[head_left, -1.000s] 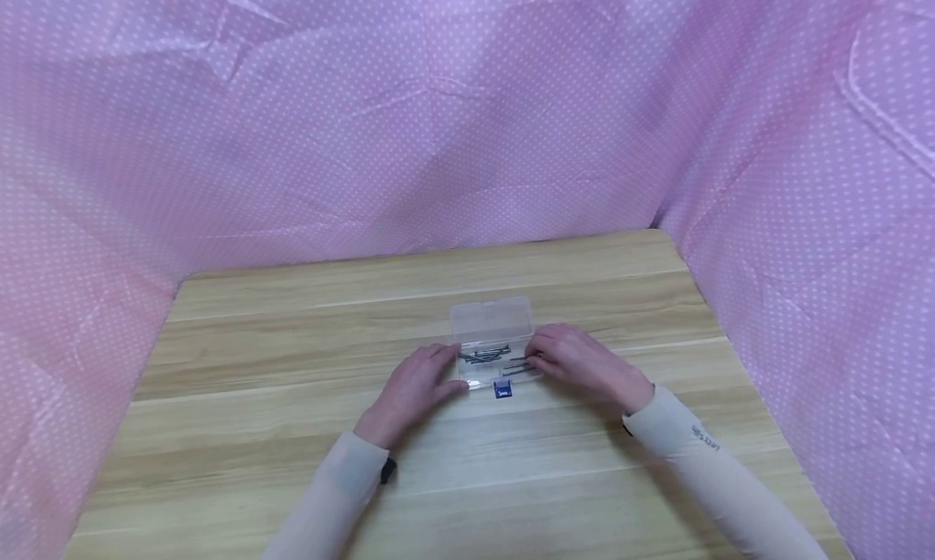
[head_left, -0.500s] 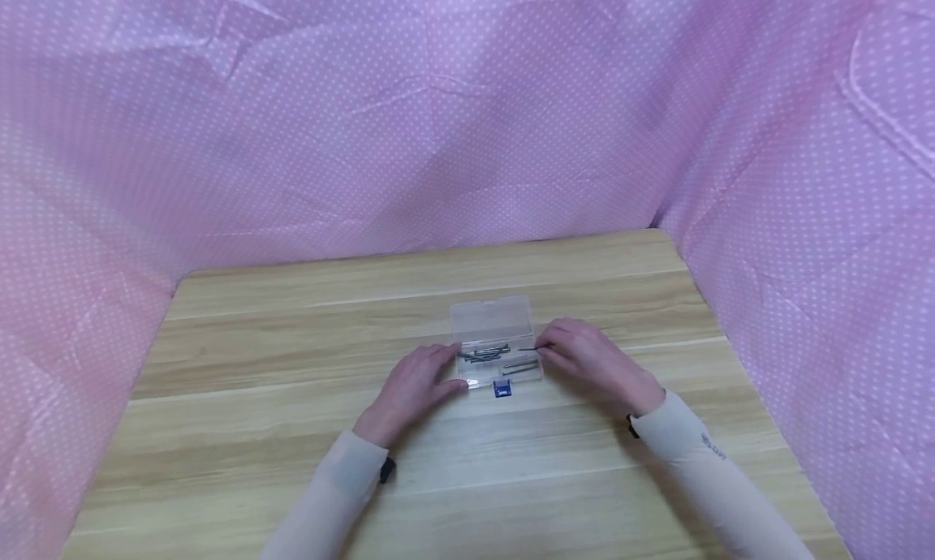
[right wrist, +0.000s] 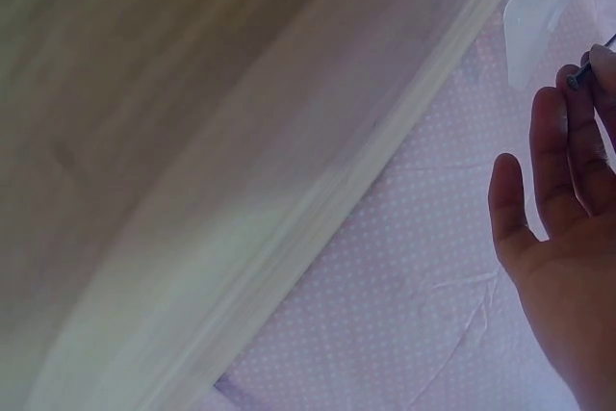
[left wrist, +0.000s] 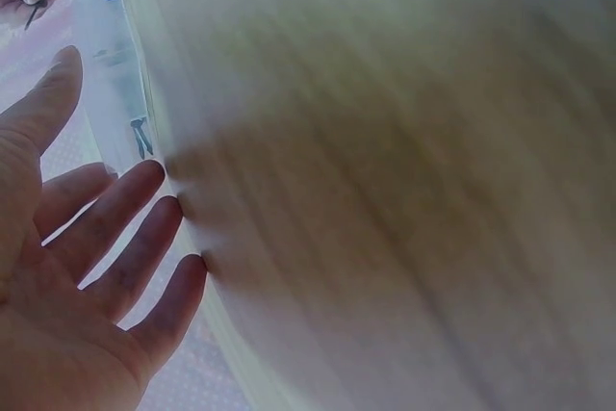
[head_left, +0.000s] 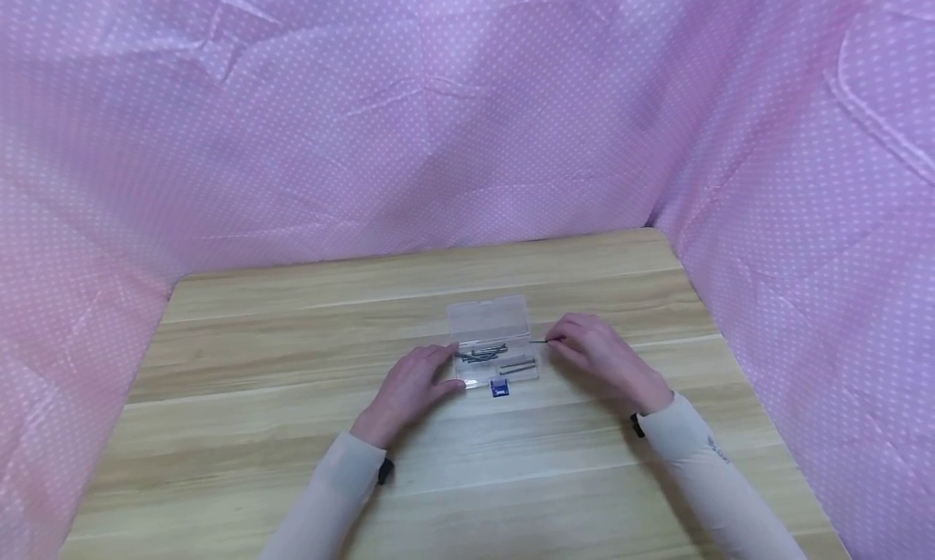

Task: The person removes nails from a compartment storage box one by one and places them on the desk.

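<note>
Fingers tight, the right hand (head_left: 606, 361) pinched a slim fastener (head_left: 538, 342) just beside the rear right corner of the clear box (head_left: 478, 373); the left hand (head_left: 407, 389) spread wide at its left end! Sorting, apparently; the next move called for a steady pinch.

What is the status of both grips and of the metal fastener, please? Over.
Right grip pinching metal fastener, near right side of clear box. Left grip at box's left edge. Lid open; nothing seen blocking the fastener.
</note>
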A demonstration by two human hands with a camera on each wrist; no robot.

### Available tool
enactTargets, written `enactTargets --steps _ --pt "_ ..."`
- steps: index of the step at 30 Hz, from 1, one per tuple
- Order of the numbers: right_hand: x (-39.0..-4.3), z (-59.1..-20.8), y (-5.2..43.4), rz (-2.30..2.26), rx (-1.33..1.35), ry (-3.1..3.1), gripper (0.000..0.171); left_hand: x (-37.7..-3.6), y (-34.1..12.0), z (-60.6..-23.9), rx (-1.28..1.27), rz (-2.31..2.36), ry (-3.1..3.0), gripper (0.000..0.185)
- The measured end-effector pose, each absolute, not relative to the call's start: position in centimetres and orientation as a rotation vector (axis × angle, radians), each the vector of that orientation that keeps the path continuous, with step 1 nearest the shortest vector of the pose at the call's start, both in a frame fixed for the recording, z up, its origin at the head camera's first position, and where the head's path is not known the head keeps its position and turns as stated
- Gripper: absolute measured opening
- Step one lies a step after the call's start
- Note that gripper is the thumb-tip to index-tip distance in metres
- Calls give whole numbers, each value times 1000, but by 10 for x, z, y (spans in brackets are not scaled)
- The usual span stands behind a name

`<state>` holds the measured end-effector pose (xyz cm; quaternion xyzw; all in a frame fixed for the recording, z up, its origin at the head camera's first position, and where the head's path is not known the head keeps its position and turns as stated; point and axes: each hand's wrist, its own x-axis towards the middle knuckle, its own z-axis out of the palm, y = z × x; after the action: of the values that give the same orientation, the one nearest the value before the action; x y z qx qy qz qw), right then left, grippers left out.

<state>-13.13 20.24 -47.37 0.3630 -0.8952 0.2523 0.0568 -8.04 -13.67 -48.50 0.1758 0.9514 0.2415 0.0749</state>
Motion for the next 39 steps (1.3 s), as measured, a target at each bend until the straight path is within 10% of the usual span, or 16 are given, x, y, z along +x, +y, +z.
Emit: enactTargets --steps 39 --pt "-149 -484 237 712 949 -2844 6 -82 -133 -483 455 741 2829 71"
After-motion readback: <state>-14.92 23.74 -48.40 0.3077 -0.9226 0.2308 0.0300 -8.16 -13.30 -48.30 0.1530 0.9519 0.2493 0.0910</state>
